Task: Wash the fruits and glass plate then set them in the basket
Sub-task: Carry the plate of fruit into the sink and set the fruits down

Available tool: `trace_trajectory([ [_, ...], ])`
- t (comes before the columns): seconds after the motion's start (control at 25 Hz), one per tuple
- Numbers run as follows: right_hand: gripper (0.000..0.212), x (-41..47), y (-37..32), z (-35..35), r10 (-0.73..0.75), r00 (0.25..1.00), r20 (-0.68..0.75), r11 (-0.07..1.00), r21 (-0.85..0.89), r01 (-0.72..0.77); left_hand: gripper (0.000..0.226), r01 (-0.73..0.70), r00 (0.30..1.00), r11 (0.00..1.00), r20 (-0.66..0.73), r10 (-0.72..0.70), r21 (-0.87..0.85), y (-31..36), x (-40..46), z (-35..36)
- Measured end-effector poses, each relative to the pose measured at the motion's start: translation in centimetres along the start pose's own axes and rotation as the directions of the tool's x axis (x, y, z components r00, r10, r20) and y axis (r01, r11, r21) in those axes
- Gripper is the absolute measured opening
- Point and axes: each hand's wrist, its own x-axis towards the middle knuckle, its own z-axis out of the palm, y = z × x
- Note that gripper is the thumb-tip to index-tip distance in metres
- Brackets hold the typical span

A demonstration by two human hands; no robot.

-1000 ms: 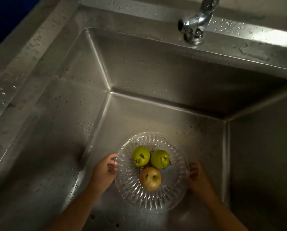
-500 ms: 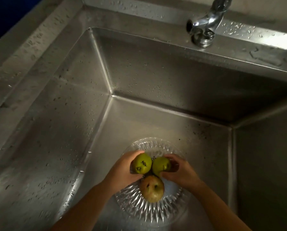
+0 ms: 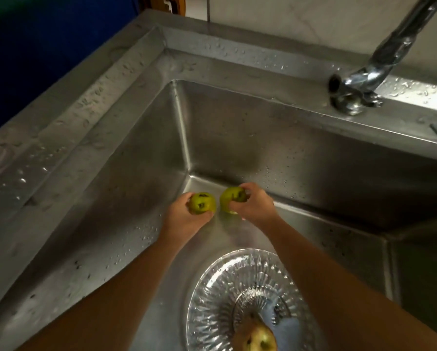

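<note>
My left hand [image 3: 184, 219] grips a green fruit with dark spots [image 3: 202, 202], and my right hand [image 3: 254, 207] grips a second green fruit [image 3: 232, 198]. Both fruits are held side by side above the sink floor, away from the plate. The ribbed glass plate [image 3: 212, 295] lies on the sink bottom near the lower edge of the view, between my forearms. A reddish-yellow apple [image 3: 259, 339] rests on it, partly cut off by the frame. No basket is in view.
The steel sink [image 3: 126, 158] is deep, with wet walls and rim. A chrome tap [image 3: 351, 82] hangs over the back rim at the upper right; no water runs from it. A blue surface lies beyond the left rim.
Both hands went from the plate's rim to the two green fruits, then lifted them off the plate toward the back of the sink. The apple stays on the plate.
</note>
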Motion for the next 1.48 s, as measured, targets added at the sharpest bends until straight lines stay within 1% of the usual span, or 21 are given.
trace_trajectory([
  [0.08, 0.059, 1.1, 0.0, 1.0, 0.011, 1.000, -0.019, 1.000, -0.006, -0.011, 0.028, 0.007, 1.000, 0.999, -0.004, -0.007, 0.041, -0.5, 1.1, 0.7],
  [0.2, 0.063, 1.7, 0.8, 1.8, 0.035, 0.999, -0.011, 0.999, 0.030, -0.034, 0.040, 0.057, 0.998, 0.997, 0.012, -0.058, 0.044, -1.1, 1.7, 1.5],
  [0.36, 0.079, 1.7, 1.3, 1.3, 0.028, 0.998, 0.061, 0.997, 0.066, -0.032, 0.088, 0.095, 0.995, 0.995, 0.004, -0.095, -0.009, -1.2, 1.0, 1.4],
  [0.44, 0.077, 0.8, 1.6, 0.3, 0.029, 0.997, 0.067, 0.995, 0.098, -0.035, 0.104, 0.133, 0.991, 0.991, 0.026, -0.132, -0.029, -1.5, 0.0, 1.1],
  [0.48, 0.071, -0.3, 2.0, -0.5, 0.031, 0.998, 0.046, 0.990, 0.133, -0.037, 0.107, 0.155, 0.987, 0.987, 0.045, -0.153, -0.035, -1.7, -0.7, 0.9],
  [0.56, 0.056, -3.3, 3.4, -2.2, 0.021, 0.999, 0.024, 0.973, 0.231, -0.026, 0.099, 0.191, 0.980, 0.980, 0.064, -0.187, -0.055, -2.3, -2.3, 0.2],
  [0.64, 0.049, -7.9, 5.9, -4.1, -0.050, 0.997, 0.061, 0.962, 0.272, 0.032, 0.088, 0.155, 0.988, 0.983, 0.040, -0.152, -0.094, -2.8, -4.8, -0.5],
  [0.68, 0.050, -10.3, 7.4, -4.5, -0.095, 0.990, 0.099, 0.964, 0.259, 0.067, 0.083, 0.112, 0.993, 0.990, 0.048, -0.108, -0.087, -3.3, -6.5, -0.9],
  [0.72, 0.055, -12.8, 8.7, -4.9, -0.120, 0.980, 0.158, 0.969, 0.234, 0.081, 0.079, 0.069, 0.991, 0.996, 0.118, -0.062, -0.058, -3.7, -8.6, -1.1],
  [0.76, 0.061, -15.1, 9.9, -5.0, -0.122, 0.965, 0.231, 0.978, 0.195, 0.077, 0.077, 0.034, 0.968, 0.999, 0.250, -0.030, -0.012, -4.1, -10.7, -1.2],
  [0.84, 0.070, -18.5, 11.6, -4.2, -0.090, 0.930, 0.357, 0.993, 0.108, 0.054, 0.073, -0.017, 0.835, 0.997, 0.549, -0.027, 0.075, -4.6, -14.8, -0.8],
  [0.88, 0.073, -19.5, 12.2, -3.6, -0.057, 0.919, 0.390, 0.996, 0.086, 0.026, 0.074, -0.040, 0.772, 0.993, 0.634, -0.037, 0.107, -4.9, -16.3, -0.2],
  [0.92, 0.074, -20.1, 12.5, -2.9, -0.022, 0.912, 0.410, 0.996, 0.090, -0.016, 0.077, -0.059, 0.746, 0.990, 0.664, -0.042, 0.128, -5.2, -17.3, 0.6],
  [1.0, 0.070, -20.6, 12.8, -1.8, 0.024, 0.910, 0.413, 0.986, 0.143, -0.090, 0.076, -0.049, 0.764, 0.991, 0.644, -0.041, 0.121, -5.7, -18.2, 1.9],
  [1.08, 0.065, -20.3, 12.6, -1.5, 0.047, 0.913, 0.405, 0.972, 0.193, -0.135, 0.058, -0.011, 0.800, 0.997, 0.599, -0.035, 0.074, -5.2, -18.3, 2.6],
  [1.16, 0.061, -19.4, 11.7, -2.5, 0.037, 0.924, 0.380, 0.959, 0.246, -0.140, 0.044, 0.046, 0.837, 0.998, 0.544, -0.058, 0.035, -4.1, -17.8, 2.8],
  [1.2, 0.059, -18.6, 10.9, -3.3, 0.009, 0.936, 0.351, 0.955, 0.276, -0.113, 0.043, 0.057, 0.861, 0.998, 0.505, -0.059, 0.020, -3.2, -17.1, 2.9],
  [1.24, 0.058, -17.5, 9.9, -4.2, -0.029, 0.947, 0.319, 0.951, 0.302, -0.072, 0.046, 0.041, 0.886, 0.999, 0.462, -0.039, 0.006, -2.1, -16.0, 3.3],
  [1.32, 0.057, -14.3, 8.0, -6.0, -0.079, 0.968, 0.237, 0.940, 0.342, -0.007, 0.055, -0.066, 0.932, 0.998, 0.358, 0.065, -0.010, 0.4, -12.9, 4.7],
  [1.4, 0.055, -10.7, 6.7, -7.2, -0.062, 0.987, 0.151, 0.920, 0.391, -0.002, 0.059, -0.157, 0.951, 0.987, 0.275, 0.141, 0.038, 2.8, -9.5, 6.7],
  [1.48, 0.055, -7.7, 6.1, -7.5, -0.020, 0.995, 0.096, 0.905, 0.426, -0.023, 0.061, -0.159, 0.967, 0.985, 0.212, 0.142, 0.068, 4.1, -6.9, 8.5],
])
